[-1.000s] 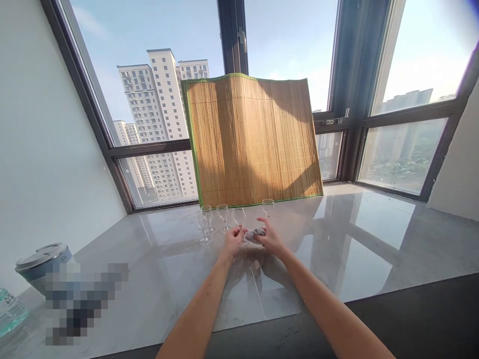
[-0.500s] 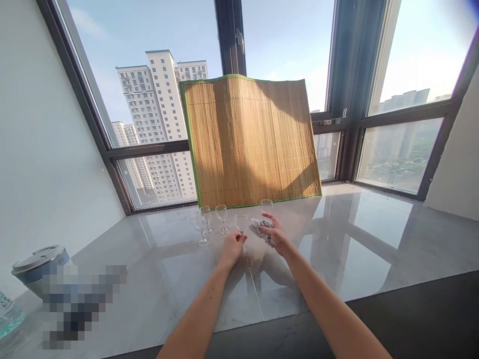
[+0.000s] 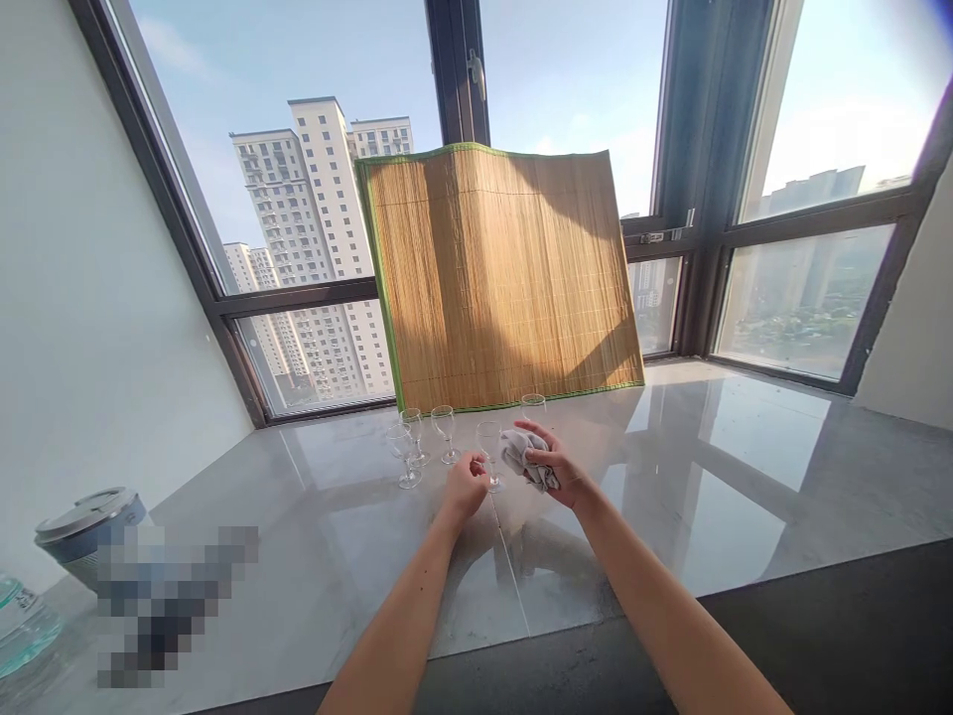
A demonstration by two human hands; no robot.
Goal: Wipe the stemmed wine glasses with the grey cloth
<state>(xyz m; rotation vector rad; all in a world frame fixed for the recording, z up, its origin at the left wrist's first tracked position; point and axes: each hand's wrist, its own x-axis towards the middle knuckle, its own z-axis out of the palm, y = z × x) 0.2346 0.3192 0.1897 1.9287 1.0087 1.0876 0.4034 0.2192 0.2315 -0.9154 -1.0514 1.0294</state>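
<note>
Beside the stem of a small clear goblet [image 3: 489, 437] is my left hand [image 3: 468, 487], its fingers loosely curled with a gap between thumb and forefinger. The goblet stands upright on the grey stone sill, its foot showing just right of the thumb. My right hand [image 3: 558, 472] grips a crumpled light grey cloth [image 3: 525, 457] close to the goblet's right side. Another glass [image 3: 534, 403] rises behind that hand, its lower part hidden. To the left stand more stemmed glasses: a front one [image 3: 406, 447], one [image 3: 415, 425] behind it, and another [image 3: 444, 425].
A bamboo mat [image 3: 506, 288] with green edging leans against the window behind the glasses. At the left are a lidded cup [image 3: 93, 531], a clear bottle [image 3: 26, 626] and a blurred-out object [image 3: 171, 606]. The sill's front edge [image 3: 566, 636] runs below my forearms.
My left fingers have come off the goblet's stem, leaving it standing to their right. My right hand with the cloth has shifted slightly right, and the view has moved a little.
</note>
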